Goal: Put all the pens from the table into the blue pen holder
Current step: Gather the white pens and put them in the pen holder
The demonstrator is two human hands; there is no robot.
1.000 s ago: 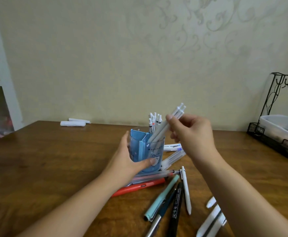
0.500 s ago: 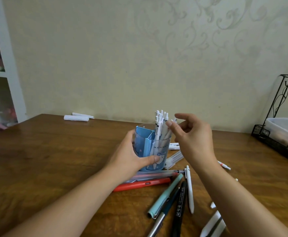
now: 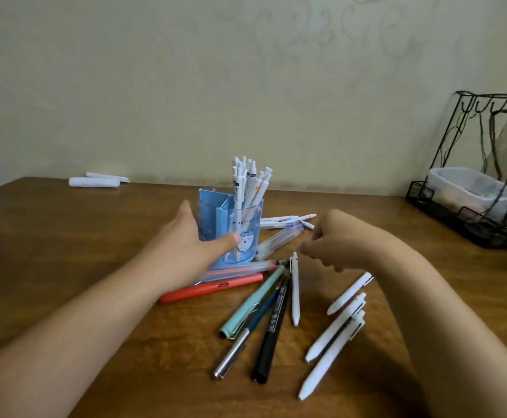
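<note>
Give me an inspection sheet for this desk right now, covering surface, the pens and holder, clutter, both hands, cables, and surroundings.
Surface: brown wooden table, bare at the left.
Job's things: blue pen holder upright, a bunch of white pens standing in it. Many pens lie loose: red pen, mint pen, black marker, white pens at the right, clear pens behind the holder.
Clutter: white rolled items at the far edge.
Hands: left hand against the holder's side, thumb on its front; right hand empty, fingers curled, above the loose pens.
Cables: nothing seen.
Surroundings: patterned wall; black wire rack holding a clear plastic tub at the right.
</note>
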